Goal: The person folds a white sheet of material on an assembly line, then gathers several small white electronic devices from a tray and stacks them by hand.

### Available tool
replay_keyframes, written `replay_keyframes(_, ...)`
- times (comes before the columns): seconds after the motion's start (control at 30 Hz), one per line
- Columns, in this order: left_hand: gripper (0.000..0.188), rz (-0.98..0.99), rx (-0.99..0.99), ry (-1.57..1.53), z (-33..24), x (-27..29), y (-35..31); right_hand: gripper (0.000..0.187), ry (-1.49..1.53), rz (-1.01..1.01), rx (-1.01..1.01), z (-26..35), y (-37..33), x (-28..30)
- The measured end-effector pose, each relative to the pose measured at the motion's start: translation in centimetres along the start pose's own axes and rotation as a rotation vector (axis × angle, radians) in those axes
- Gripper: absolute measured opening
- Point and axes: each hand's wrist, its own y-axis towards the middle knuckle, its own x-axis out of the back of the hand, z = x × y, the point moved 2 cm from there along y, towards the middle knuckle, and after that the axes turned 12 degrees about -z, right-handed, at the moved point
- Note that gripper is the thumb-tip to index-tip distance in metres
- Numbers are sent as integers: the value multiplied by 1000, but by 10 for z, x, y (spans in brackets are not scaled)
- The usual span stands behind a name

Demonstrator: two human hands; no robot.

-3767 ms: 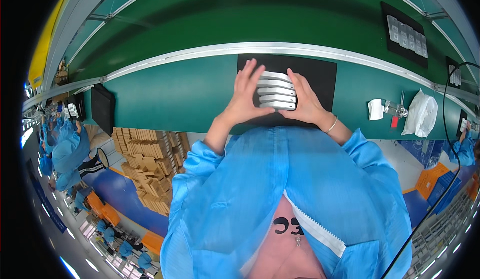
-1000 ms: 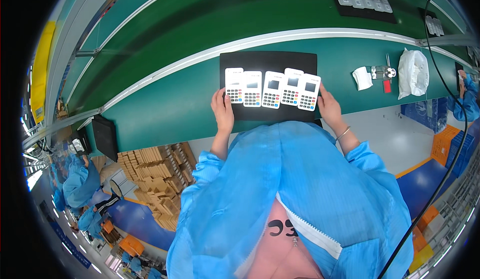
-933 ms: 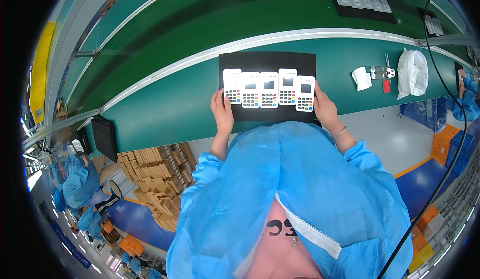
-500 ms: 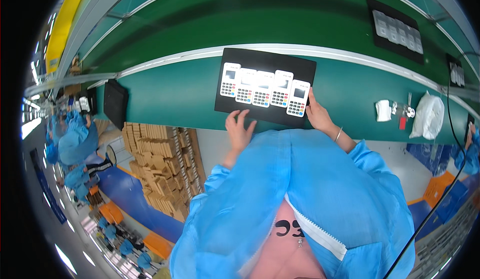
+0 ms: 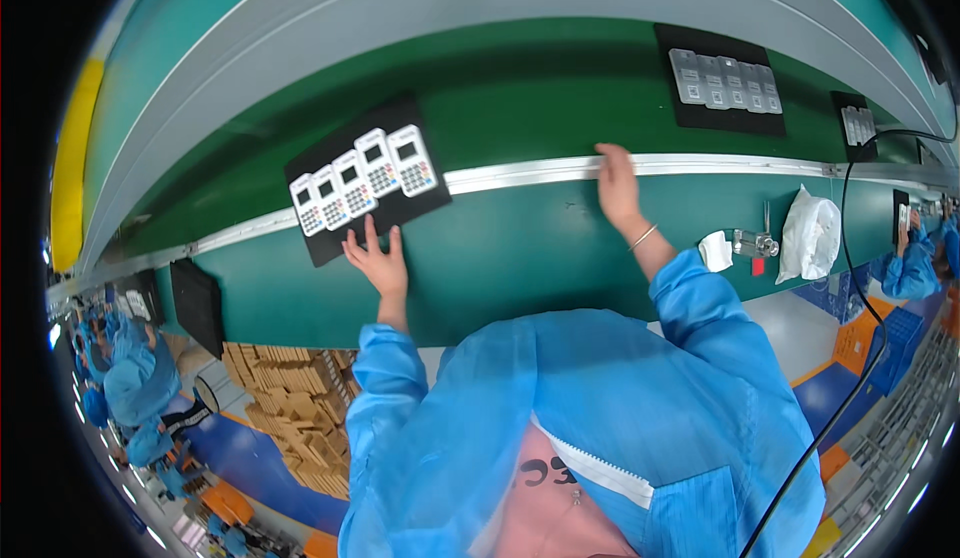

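Left grip [image 5: 378, 263] flat, matte black tray [image 5: 330, 243]

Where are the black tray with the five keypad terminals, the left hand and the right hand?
black tray [image 5: 325, 248], head view, bare near-left corner of the tray.
left hand [image 5: 378, 266], head view, back of the hand, fingers on the tray's near edge.
right hand [image 5: 617, 182], head view, back of the hand, fingertips at the metal rail.

Matt black tray [image 5: 330, 243] under glossy white plastic keypads [image 5: 363, 178]. Smooth green belt [image 5: 520, 88], edged with shiny metal rail [image 5: 520, 171]. Thin, slightly sheer blue cloth sleeve [image 5: 690, 298]. Crinkled white plastic bag [image 5: 808, 233].
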Motion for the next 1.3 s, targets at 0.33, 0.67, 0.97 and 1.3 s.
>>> replay_keyframes(0.33, 46, 149, 82, -398, -21, -85, 164, 54, -892, 15, -34, -85, 105, 71)
replay_keyframes(0.67, 42, 223, -154, -314, -95, 9, -60, 13, -1084, 400, 264, -84, 116, 63)
replay_keyframes(0.97, 36, 225, -326, -250, -86, 11, -70, 13, -861, 639, 733, 46, -40, 21)
replay_keyframes(1.3, 35, 262, -58, -406, -37, 42, -63, 20, -32, 1069, 300, 118, -135, 9)
